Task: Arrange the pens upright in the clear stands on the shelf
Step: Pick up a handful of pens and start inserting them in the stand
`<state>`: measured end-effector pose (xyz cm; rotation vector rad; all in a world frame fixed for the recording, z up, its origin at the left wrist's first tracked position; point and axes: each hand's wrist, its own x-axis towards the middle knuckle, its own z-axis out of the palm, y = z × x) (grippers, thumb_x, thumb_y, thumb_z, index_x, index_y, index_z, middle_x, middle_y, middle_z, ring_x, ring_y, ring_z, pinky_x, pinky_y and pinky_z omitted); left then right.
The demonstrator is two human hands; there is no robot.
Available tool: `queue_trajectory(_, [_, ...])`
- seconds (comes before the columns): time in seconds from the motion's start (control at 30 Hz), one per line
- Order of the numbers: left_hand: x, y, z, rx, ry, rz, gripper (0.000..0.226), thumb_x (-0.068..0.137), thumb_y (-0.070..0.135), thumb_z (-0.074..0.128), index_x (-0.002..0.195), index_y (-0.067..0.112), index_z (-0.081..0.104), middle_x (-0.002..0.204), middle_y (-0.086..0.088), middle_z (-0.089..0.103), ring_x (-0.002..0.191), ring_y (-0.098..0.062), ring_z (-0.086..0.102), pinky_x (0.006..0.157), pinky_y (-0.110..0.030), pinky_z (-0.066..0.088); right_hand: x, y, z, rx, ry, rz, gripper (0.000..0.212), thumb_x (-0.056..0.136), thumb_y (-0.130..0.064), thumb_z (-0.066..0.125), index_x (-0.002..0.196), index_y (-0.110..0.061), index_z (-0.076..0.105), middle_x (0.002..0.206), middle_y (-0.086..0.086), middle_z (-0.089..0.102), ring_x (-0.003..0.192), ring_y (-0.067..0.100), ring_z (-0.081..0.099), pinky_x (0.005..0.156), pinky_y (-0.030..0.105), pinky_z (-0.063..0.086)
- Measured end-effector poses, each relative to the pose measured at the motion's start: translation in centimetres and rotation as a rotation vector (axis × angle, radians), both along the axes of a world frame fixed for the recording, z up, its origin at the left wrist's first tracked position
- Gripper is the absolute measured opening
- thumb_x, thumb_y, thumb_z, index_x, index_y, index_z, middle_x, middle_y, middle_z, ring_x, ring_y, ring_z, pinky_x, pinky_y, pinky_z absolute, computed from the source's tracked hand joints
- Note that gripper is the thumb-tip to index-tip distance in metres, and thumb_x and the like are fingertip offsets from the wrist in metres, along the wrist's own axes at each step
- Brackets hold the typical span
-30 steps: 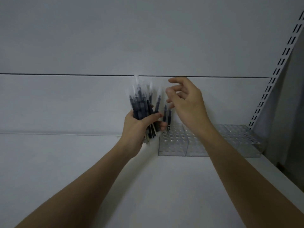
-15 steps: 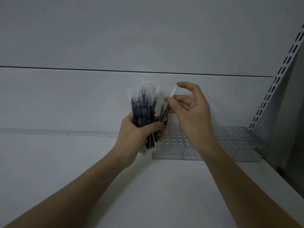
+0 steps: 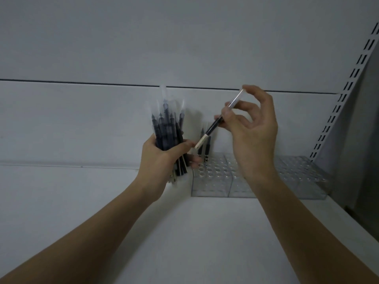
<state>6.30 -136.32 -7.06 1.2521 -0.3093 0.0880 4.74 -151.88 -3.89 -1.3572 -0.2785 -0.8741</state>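
Note:
My left hand [image 3: 164,158] grips a bundle of several dark pens [image 3: 167,128] with clear caps, held upright above the white shelf. My right hand [image 3: 252,130] pinches a single pen [image 3: 217,121] between thumb and fingers; it slants, lower end near my left thumb, clear cap up at my fingertips. Two pens [image 3: 204,146] stand upright in the back left holes of the clear stand [image 3: 211,181], partly behind the slanted pen. More clear stands [image 3: 299,173] run on to the right, their holes bare.
The white shelf [image 3: 102,201] spreads wide to the left and front. A white back panel rises behind the stands. A slotted upright rail [image 3: 344,93] runs up at the right, with a dark gap beyond the shelf's right end.
My right hand has pulled one pen out of the bundle and lifted it up and to the right. The two standing pens show again beside my left hand.

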Motion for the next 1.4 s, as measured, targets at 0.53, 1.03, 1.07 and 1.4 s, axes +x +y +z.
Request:
queue_trajectory(0.53, [1.5,0.0,-1.4,0.154,-0.02,0.06,0.025,0.086,-0.005,0.067,0.107,-0.012,0.056,0.082,-0.021,0.067,0.055,-0.029,0.065,0.054,-0.03,0.053,2.8,-1.7,-2.2,-0.348,0.032,-0.26,0.042,0.093,-0.004,0.065,0.128,-0.027,0.057,0.103,-0.009,0.06,0.085,0.005,0.064,0.074,0.007,0.049])
queue_trajectory(1.03, [1.6,0.2,-1.1,0.088,-0.034,0.025,0.027,0.086,-0.006,0.067,0.11,-0.011,0.056,0.084,-0.016,0.065,0.054,-0.03,0.065,0.054,-0.033,0.055,3.8,-2.0,-4.4,-0.641,0.153,-0.333,0.042,0.088,0.002,0.067,0.122,-0.022,0.062,0.101,-0.003,0.052,0.087,0.012,0.06,0.077,0.014,0.052])
queue_trajectory(1.07, [1.5,0.2,-1.1,0.077,-0.03,0.015,0.026,0.086,-0.006,0.066,0.11,-0.009,0.056,0.083,-0.014,0.065,0.054,-0.03,0.065,0.053,-0.033,0.055,3.7,-2.0,-4.3,-0.635,0.152,-0.331,0.041,0.089,-0.001,0.067,0.123,-0.023,0.062,0.103,-0.004,0.051,0.088,0.01,0.059,0.078,0.015,0.052])
queue_trajectory(1.4, [0.8,0.1,-1.0,0.119,-0.06,-0.135,0.008,0.091,-0.002,0.061,0.092,0.005,0.066,0.086,-0.018,0.072,0.062,-0.033,0.066,0.059,-0.032,0.054,1.3,-0.7,-1.9,-0.381,0.117,-0.088,0.024,0.096,-0.02,0.064,0.118,-0.027,0.061,0.093,-0.011,0.063,0.084,0.008,0.063,0.074,0.021,0.055])
